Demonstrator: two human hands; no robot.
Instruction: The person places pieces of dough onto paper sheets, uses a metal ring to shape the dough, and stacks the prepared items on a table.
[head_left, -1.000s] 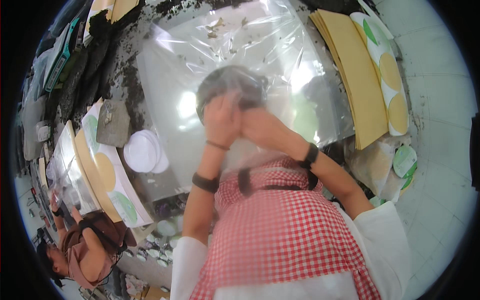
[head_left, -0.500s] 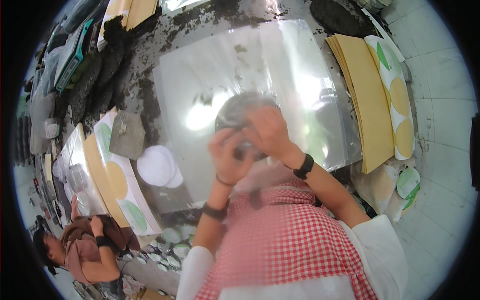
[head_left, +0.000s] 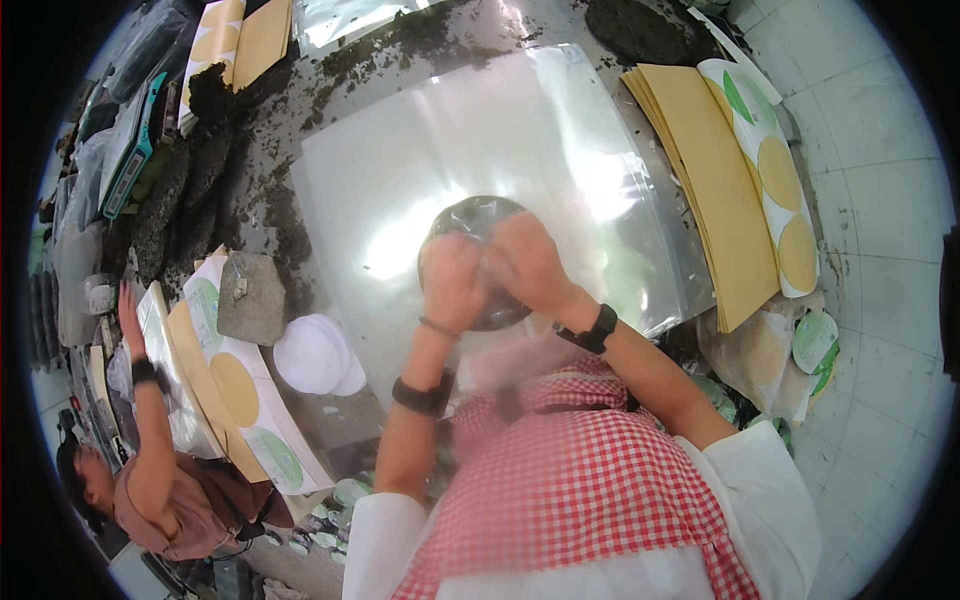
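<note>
A dark round disc in clear plastic wrap (head_left: pixel 478 222) is held up in front of my chest, above a stack of large clear plastic bags (head_left: pixel 480 150) on the table. My left hand (head_left: pixel 450 285) grips the disc's lower left side. My right hand (head_left: pixel 530 265) grips its right side, fingers pressed on the wrap. Both wrists carry dark bands. Much of the disc is hidden behind my fingers.
Yellow sheets with round green and yellow stickers (head_left: pixel 740 170) lie at the right, more sticker sheets (head_left: pixel 240 400) at the left. White round discs (head_left: pixel 310 355) and a grey block (head_left: pixel 250 295) sit left of me. Dark loose material (head_left: pixel 180 200) covers the table. Another person (head_left: pixel 150 470) works at lower left.
My hands and the wrapped disc sit lower and nearer my chest relative to the bag stack. The view has shifted, showing more of the table. The other person's arm is raised.
</note>
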